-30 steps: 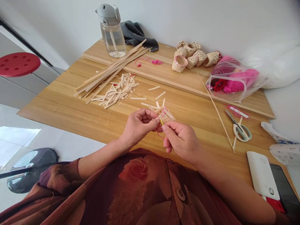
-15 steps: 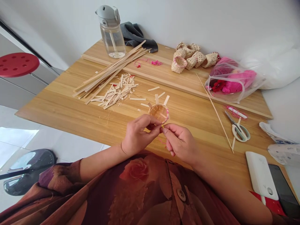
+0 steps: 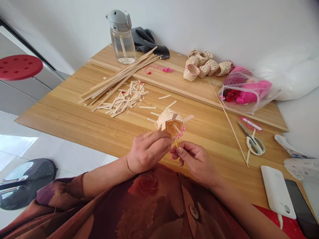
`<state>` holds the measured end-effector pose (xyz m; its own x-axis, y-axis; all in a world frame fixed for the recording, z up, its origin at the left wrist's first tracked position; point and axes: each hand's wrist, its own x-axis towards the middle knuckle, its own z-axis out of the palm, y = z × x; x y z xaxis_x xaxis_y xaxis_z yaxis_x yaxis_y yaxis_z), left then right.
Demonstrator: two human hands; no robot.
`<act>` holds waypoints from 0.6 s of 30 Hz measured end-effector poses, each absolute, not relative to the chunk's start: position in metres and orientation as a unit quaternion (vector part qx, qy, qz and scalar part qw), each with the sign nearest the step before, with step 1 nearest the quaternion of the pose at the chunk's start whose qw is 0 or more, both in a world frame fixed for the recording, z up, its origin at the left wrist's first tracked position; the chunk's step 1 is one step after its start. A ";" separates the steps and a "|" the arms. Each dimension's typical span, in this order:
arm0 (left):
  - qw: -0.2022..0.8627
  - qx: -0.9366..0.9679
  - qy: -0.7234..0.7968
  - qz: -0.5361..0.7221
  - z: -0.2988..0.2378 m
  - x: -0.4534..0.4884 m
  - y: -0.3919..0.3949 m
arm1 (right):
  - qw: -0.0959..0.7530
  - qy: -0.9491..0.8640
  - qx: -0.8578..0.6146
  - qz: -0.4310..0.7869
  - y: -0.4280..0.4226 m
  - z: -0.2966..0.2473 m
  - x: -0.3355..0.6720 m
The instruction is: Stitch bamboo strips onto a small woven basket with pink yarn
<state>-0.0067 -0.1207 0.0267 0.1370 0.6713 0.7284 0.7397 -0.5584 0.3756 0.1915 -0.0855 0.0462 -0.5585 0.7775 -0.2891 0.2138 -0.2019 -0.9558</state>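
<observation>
A small woven basket (image 3: 166,116) of pale strips is tilted with its mouth toward me. Several strip ends stick out from its rim, and pink thread binds the right part of that rim. My left hand (image 3: 151,149) is closed on the basket's near left side. Between the thumb and finger of my right hand (image 3: 193,159) is a thin yellow needle-like tool (image 3: 176,143), its far end at the near rim. Pink thread hangs by the right fingertips; whether it runs through the yellow tool is too small to tell.
Long flat strips (image 3: 119,78) and a heap of cut scraps (image 3: 131,98) lie left, near a water bottle (image 3: 122,39). Finished-looking woven baskets (image 3: 191,71) and a bag of pink yarn (image 3: 251,91) stand at the back. Scissors (image 3: 253,141) and a white device (image 3: 277,191) lie right.
The basket has turned and tilted, so its outer wall now shows. My right hand has drawn slightly down and right, and more of the yellow tool is visible.
</observation>
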 end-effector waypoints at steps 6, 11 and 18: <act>0.012 -0.756 -0.479 -0.445 0.018 0.000 -0.120 | 0.217 -0.620 -0.441 0.612 -0.084 0.044 0.189; -0.010 -0.778 -0.477 -0.409 0.016 -0.004 -0.117 | 0.260 -0.820 -0.439 0.260 -0.078 0.069 0.196; -0.059 -0.863 -0.378 -0.328 0.019 -0.006 -0.118 | 0.163 -0.916 -0.360 0.073 -0.062 0.062 0.193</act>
